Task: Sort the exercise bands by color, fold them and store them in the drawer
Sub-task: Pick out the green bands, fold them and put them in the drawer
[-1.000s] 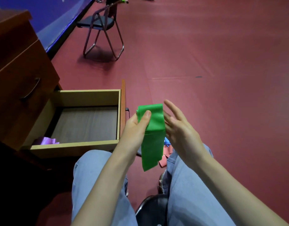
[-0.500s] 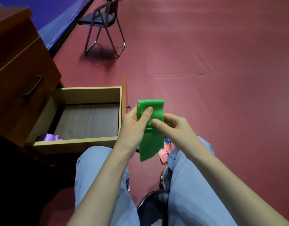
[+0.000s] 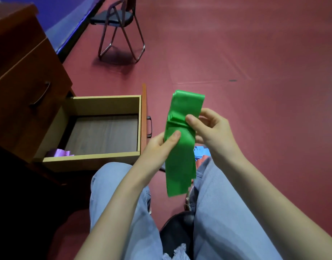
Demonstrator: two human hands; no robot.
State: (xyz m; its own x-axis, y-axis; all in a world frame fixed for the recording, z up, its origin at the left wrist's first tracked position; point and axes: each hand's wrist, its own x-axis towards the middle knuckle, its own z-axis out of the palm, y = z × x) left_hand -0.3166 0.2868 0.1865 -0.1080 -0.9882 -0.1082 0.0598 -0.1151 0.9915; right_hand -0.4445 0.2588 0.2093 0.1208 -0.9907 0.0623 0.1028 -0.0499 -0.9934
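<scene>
We see green band [image 3: 181,156] mid-frame, long axis vertical, folded end up; left hand [image 3: 157,147] and right hand [image 3: 211,131] pinch it.

Green band [image 3: 182,147], purple band [image 3: 58,152], tan drawer [image 3: 105,104], maroon floor [image 3: 255,53].

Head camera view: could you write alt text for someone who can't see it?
The left hand and right hand pinch a partly folded green exercise band, its tail hanging down. To their left, an open wooden drawer holds a purple band.
</scene>
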